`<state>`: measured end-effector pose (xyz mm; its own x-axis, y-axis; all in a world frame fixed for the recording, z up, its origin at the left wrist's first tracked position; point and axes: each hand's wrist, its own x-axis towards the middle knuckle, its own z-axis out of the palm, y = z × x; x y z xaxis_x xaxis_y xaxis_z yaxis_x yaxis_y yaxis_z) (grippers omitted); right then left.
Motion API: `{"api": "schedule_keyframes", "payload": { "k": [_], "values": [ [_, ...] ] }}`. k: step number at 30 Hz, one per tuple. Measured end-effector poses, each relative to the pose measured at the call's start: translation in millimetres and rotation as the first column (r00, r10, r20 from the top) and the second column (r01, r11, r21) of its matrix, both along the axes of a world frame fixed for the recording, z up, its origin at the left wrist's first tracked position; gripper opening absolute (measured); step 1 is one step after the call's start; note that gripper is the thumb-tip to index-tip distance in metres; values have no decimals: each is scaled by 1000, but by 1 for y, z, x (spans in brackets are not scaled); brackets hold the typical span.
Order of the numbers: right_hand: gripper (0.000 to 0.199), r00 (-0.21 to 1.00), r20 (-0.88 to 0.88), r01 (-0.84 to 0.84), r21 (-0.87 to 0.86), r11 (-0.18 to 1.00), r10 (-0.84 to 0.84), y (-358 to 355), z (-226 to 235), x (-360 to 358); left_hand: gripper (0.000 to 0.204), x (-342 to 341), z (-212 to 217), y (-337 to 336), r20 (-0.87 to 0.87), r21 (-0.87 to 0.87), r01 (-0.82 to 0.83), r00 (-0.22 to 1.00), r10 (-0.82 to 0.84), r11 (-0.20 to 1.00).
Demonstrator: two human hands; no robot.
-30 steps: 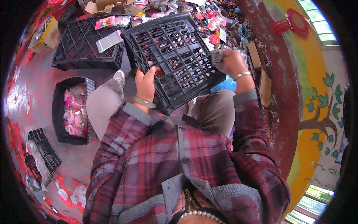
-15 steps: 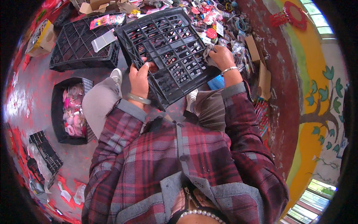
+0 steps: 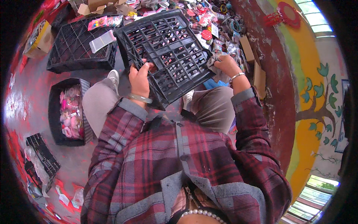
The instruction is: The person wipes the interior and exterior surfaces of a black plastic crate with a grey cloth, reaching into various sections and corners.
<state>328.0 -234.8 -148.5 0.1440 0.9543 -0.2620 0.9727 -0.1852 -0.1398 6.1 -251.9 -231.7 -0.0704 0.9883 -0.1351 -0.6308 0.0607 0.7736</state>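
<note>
A black plastic crate is held up tilted in front of me, its lattice side facing up at me. My left hand grips the crate's near left edge, thumb on top and fingers curled through the lattice. A grey rag is pinched in my right hand. The rag touches the crate's right edge. Through the openings small items on the floor beyond show in part.
Another black crate rests upside down at the left, with a white packet on it. Nearer stands a dark bin of pink packaged items. A heap of packaged trinkets lies ahead by cardboard boxes and a painted wall.
My right hand and the rag have moved slightly right and toward me, to the crate's right edge. My left hand keeps its hold, and the crate stays almost in place.
</note>
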Motion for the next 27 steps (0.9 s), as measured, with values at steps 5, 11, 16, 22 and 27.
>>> {"api": "schedule_keyframes", "payload": {
  "k": [5,11,16,22,27],
  "values": [
    [32,992,-128,25,18,1000,-23,16,-6,-2,14,-5,-8,3,-73,20,27,997,-25,999],
    [31,999,41,-22,210,977,14,25,-16,-24,13,-7,-3,2,-119,44,65,991,-59,997],
    [29,997,-47,73,297,952,-62,17,-22,-26,14,-7,-1,1,-107,66,60,993,-53,996],
    [29,998,-48,-7,384,923,28,33,6,-57,14,-7,-1,1,-161,85,52,986,-38,995],
    [33,985,168,1,195,981,-34,68,2,-80,14,-3,-12,5,-91,56,48,995,-42,997]
  ]
}}
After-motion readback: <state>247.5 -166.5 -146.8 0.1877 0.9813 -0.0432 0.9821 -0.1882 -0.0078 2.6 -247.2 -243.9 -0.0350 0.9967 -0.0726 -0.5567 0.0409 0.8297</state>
